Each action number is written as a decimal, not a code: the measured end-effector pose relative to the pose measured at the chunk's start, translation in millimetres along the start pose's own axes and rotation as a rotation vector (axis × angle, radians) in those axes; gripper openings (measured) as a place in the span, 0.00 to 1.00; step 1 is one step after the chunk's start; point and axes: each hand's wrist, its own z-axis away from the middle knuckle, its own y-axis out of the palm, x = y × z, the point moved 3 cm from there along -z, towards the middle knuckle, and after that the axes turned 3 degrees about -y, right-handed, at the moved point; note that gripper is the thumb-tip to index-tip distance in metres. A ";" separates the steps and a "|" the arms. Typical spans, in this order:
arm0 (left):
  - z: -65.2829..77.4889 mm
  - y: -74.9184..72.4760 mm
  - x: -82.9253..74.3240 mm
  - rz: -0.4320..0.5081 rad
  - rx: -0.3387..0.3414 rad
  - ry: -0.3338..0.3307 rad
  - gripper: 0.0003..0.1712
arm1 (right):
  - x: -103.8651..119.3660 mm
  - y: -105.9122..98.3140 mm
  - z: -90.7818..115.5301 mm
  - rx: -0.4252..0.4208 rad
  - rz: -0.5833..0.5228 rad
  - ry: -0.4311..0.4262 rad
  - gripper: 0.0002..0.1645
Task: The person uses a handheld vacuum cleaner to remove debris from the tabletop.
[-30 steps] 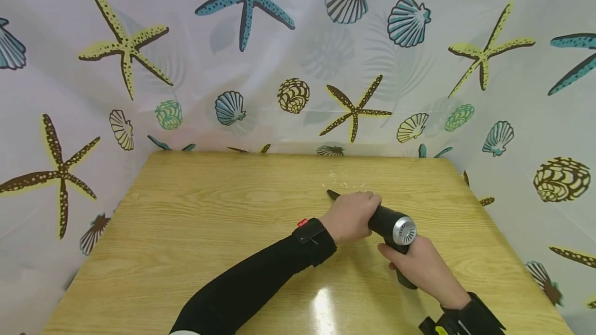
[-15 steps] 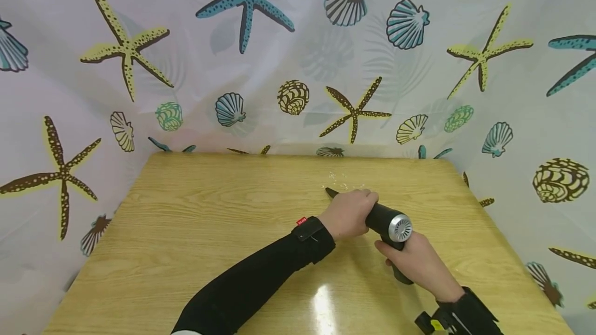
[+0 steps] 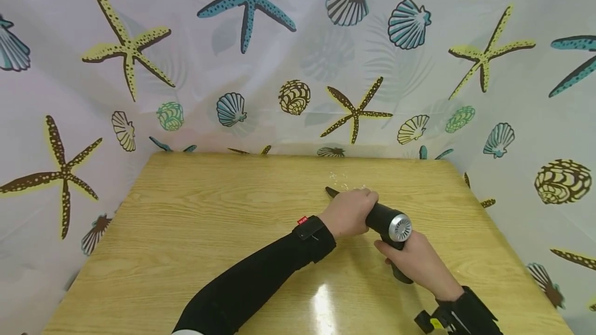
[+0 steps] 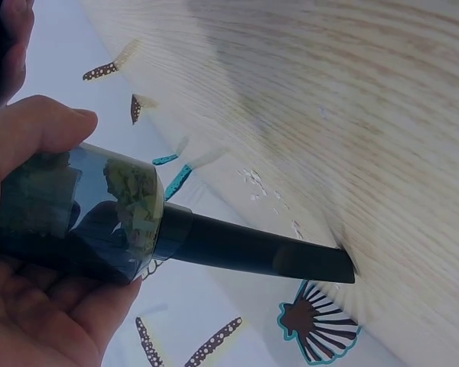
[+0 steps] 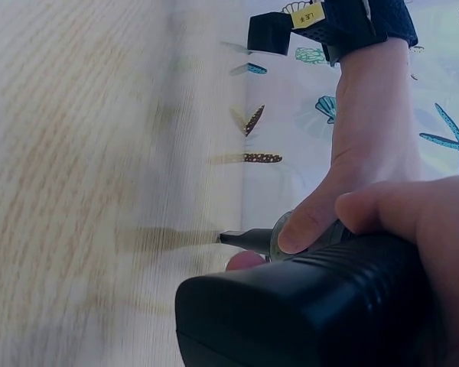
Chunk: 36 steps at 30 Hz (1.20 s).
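A black handheld vacuum cleaner [image 3: 385, 219] with a silver vented end slants over the table, held in both hands. My left hand [image 3: 349, 213] grips its clear front canister [image 4: 130, 199], which shows greenish, crumpled-looking contents. From the canister a narrow black nozzle [image 4: 260, 248] reaches down, its tip right at the wood. My right hand [image 3: 419, 262] wraps round the handle [image 5: 306, 298], thumb toward the body. Small white crumbs [image 4: 254, 180] lie scattered on the wood just beyond the nozzle.
The wooden table [image 3: 209, 206] carries a bright glare patch near its front. A white curtain [image 3: 279, 56] printed with starfish and shells encloses its back and sides. Black straps with small devices sit on both wrists.
Over the first half second the vacuum cleaner and both hands shift slightly left and away from me. Since then they have hardly moved.
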 end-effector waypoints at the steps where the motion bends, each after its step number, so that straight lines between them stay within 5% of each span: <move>1: -0.1 0.0 -1.2 0.002 0.000 0.003 0.26 | -0.6 -0.3 1.3 -0.003 0.005 0.005 0.40; 36: 1.2 -1.6 -41.5 0.012 0.012 0.066 0.26 | -6.9 -20.5 40.3 -0.002 0.020 0.071 0.40</move>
